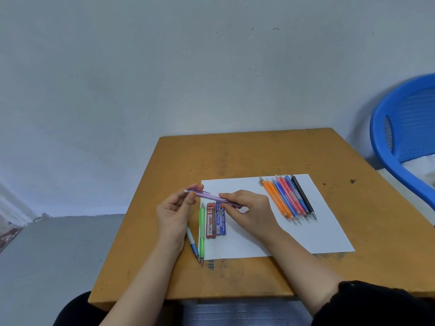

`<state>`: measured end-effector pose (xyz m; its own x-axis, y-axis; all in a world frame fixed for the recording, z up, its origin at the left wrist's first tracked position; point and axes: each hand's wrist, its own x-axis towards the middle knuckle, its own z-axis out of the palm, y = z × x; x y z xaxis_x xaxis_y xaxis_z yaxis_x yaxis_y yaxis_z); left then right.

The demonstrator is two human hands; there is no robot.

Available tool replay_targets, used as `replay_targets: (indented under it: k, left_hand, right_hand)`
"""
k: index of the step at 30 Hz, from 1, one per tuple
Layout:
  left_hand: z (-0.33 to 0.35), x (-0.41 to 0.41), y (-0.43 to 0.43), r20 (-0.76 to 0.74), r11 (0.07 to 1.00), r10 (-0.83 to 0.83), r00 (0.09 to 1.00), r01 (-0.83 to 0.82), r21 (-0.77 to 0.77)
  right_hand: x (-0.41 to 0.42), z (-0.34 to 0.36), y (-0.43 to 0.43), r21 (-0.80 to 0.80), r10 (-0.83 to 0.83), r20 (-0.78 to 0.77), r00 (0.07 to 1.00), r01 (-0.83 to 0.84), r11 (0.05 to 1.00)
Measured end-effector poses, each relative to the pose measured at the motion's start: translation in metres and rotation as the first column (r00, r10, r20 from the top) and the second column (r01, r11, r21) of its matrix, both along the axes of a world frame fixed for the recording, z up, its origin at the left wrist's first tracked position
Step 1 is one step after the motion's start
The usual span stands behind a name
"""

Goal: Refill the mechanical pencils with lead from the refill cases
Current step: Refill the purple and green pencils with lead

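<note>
Both hands are gripping the purple pencil (211, 197) over the paper's (306, 231) 9 o'clock edge, the left hand (174, 215) pinching its cap end and the right hand (249, 210) its tip end. The red refill case (211, 221) and blue refill case (220, 220) are lying beneath. The green pencil (201, 234) is running along that edge. The pencil row (288, 198) is sitting at 1 o'clock, bare paper showing between.

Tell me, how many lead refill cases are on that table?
2. The red refill case and the blue refill case lie side by side at the left edge of the white paper, right of the green mechanical pencil. Another could hide under the right hand.
</note>
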<state>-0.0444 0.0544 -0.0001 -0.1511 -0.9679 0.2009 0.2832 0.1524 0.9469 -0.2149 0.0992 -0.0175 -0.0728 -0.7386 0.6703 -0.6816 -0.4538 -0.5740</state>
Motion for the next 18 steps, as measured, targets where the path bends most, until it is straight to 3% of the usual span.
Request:
replay_targets:
  k: [4,12,15,18]
  left_hand:
    - [-0.001,-0.003,-0.001,-0.029,0.993,0.109,0.994,-0.107,0.046]
    - [0.017,-0.009,0.005,0.06,0.92,0.374,0.926,-0.362,-0.151]
    - [0.023,-0.008,0.005,0.056,0.895,0.407,0.912,-0.385,-0.225]
    - [0.024,-0.007,0.005,0.074,0.878,0.393,0.917,-0.35,-0.326]
  right_hand:
    - [-0.003,-0.001,-0.002,0.059,-0.046,0.034,0.998,0.044,0.997]
    - [-0.007,-0.002,-0.004,0.123,-0.116,0.009,0.993,0.114,0.986]
    - [-0.009,0.0,-0.005,0.144,-0.189,0.029,0.982,0.183,0.973]
    - [-0.015,0.001,-0.007,0.268,-0.288,0.037,0.957,0.269,0.925]
